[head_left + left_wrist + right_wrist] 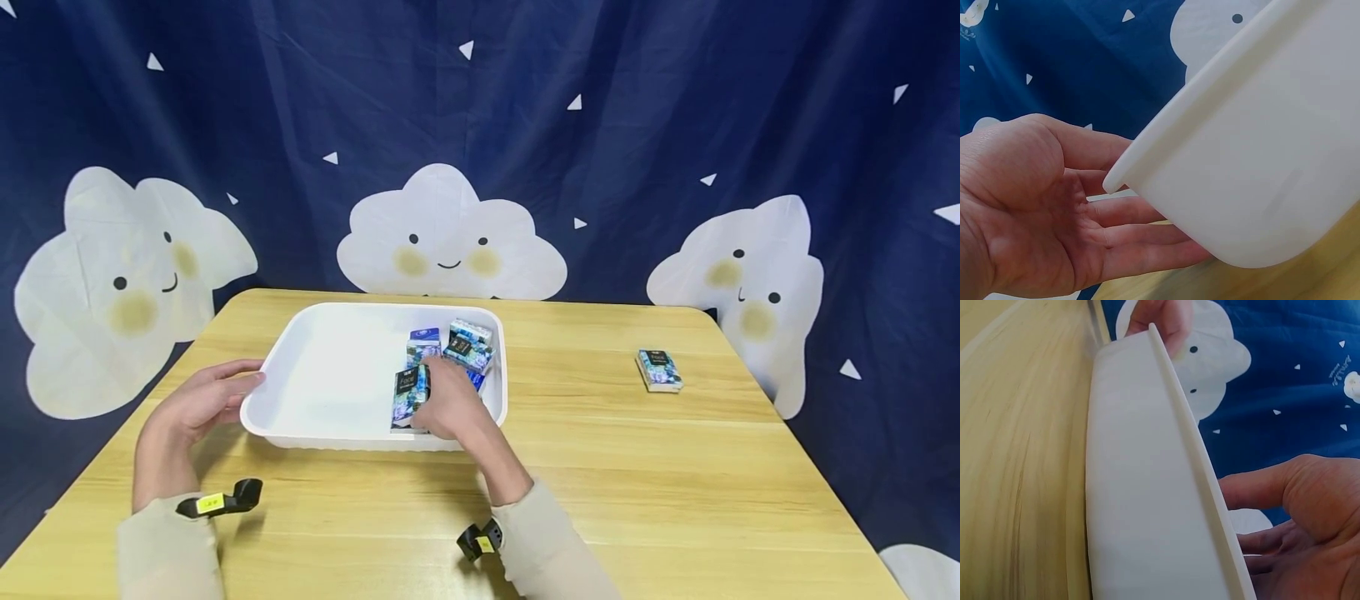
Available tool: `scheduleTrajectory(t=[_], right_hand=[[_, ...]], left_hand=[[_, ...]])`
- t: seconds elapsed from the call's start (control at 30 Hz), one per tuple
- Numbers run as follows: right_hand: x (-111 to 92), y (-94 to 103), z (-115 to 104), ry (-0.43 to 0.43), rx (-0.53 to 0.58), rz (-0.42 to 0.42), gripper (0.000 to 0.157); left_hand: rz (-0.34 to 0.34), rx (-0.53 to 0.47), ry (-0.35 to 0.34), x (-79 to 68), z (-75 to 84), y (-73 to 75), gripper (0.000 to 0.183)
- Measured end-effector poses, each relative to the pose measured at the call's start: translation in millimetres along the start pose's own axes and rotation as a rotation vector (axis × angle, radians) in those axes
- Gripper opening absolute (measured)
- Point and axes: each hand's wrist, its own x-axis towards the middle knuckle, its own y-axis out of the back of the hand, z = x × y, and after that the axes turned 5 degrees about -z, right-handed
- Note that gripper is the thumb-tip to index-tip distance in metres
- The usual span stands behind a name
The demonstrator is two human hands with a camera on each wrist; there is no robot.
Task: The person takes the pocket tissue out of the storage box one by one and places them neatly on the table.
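1. Clearly the right hand [453, 400] has hold of one small patterned box [409, 392], with the thumb at its near end and the fingers curled round its right side
2. That box is inside the white tray [337, 358], by the tray's near edge and right of its middle; whether it touches the tray floor I cannot tell
3. It looks like thin card, so probably light and fairly stiff, though a hard squeeze could dent it and the printed surface may be slick
4. Best hold for it: across two opposite narrow sides, with gentle fingertip pressure
5. The left hand [206, 400] is loosely spread, fingers nearly straight, touching the tray's left edge close to the near left corner; it has no box
6. The tray seems to be moulded plastic, stiff and perhaps light enough to skid on the desk [600, 467]; its rim offers the surest purchase
7. Other boxes [468, 352] lie untidily toward the tray's far right corner, so fingers would need a free side first
8. One lone box [660, 371] lies flat toward the desk's far right corner, its sides easy to pinch
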Motion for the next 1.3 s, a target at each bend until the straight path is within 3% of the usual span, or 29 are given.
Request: scheduleTrajectory(t=[0.9,1.3], right_hand=[[-5.5,28.0,10.3,0.028,0.025,0.07,0.091],[-9.8,49.0,22.9,-0.021,0.048,0.11,0.087]], left_hand=[[0.006,-0.002,0.001,1.4,-0.3,-0.2,0.071],[-0.003,-0.008,0.001,2.4,-1.0,0.5,0.069]])
